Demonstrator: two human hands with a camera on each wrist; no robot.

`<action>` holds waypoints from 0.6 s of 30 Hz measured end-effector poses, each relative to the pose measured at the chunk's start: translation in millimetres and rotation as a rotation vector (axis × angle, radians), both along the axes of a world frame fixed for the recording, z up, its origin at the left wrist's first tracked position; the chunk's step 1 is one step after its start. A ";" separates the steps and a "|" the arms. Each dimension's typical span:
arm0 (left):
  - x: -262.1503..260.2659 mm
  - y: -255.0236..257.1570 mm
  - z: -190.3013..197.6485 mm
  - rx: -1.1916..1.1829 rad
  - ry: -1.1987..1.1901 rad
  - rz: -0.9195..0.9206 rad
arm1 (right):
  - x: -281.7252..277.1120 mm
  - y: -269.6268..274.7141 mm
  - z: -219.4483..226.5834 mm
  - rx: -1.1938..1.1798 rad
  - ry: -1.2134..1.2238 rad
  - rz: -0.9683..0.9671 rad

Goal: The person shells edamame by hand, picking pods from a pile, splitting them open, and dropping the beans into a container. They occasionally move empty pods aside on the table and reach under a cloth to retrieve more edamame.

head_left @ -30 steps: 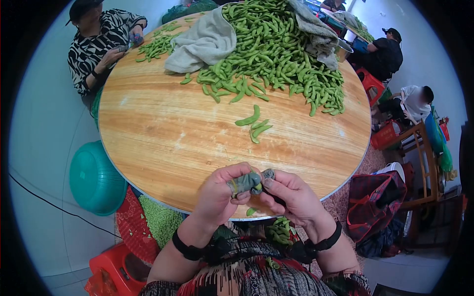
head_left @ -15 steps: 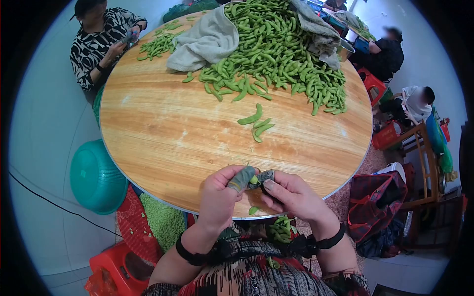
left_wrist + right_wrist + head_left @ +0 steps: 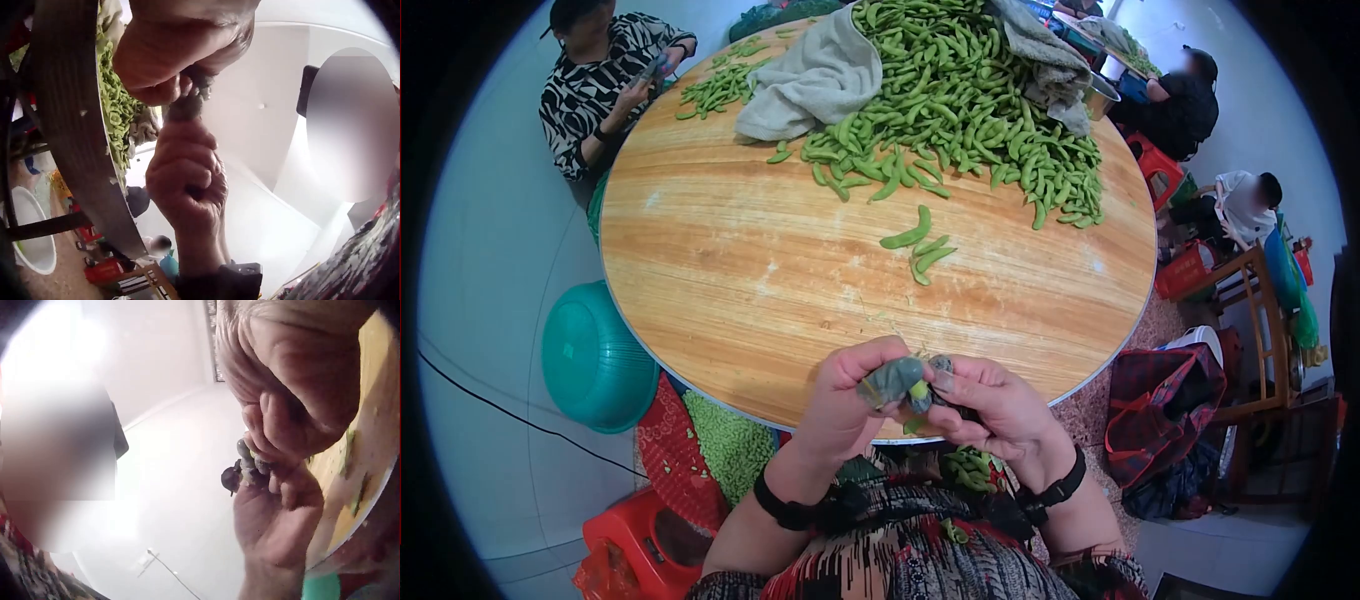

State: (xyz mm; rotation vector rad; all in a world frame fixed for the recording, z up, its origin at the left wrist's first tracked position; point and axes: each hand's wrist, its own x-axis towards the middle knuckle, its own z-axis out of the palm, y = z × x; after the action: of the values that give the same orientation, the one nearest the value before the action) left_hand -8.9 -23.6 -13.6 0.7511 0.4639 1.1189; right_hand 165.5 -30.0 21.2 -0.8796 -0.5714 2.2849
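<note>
At the near table edge, my left hand [image 3: 840, 395] and right hand [image 3: 1000, 405] meet over a green soybean pod [image 3: 919, 389]. Both pinch it between thumb and fingers, and most of it is hidden. Grey-green covers wrap the left thumb, and dark grey ones show on the right-hand digits. In the left wrist view the right hand [image 3: 187, 172] has its fingers curled in. The left hand [image 3: 278, 519] appears below the right one in the right wrist view. Several loose pods [image 3: 907, 230] lie on the wood ahead of the hands.
A big heap of pods [image 3: 960, 120] covers the far side of the round table [image 3: 730, 260], beside a grey cloth [image 3: 815, 85]. Shelled beans [image 3: 725, 445] lie below left, near a green basin [image 3: 598, 358] and red stool [image 3: 640, 545]. Another person [image 3: 605, 90] sits far left.
The fingers flexed around the pod: the left thumb stretched out half a second ago and is bent again now. My right fingers have come down over the pod piece at the table edge.
</note>
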 end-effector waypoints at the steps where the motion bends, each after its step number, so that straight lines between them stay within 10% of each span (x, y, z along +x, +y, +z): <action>1: -1.1 -0.1 0.7 -0.043 -0.098 -0.047 | -0.1 -0.5 0.5 0.000 0.000 0.000; 4: 0.2 -0.4 -3.4 -0.103 -0.161 -0.061 | -2.3 -2.5 -2.1 -0.068 0.160 -0.005; 8: 15.8 -2.0 -3.2 0.025 0.281 0.237 | -10.1 -0.6 -6.8 0.407 -0.362 -0.105; 18: -14.5 16.4 -4.5 -0.191 0.036 0.271 | 10.7 68.0 5.9 1.068 -1.356 0.048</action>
State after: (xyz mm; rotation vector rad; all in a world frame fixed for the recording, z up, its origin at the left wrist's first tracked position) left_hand -23.4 -7.2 -18.1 0.5520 0.7078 1.2936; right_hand 176.2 38.0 27.1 -1.6204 -2.0524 0.7453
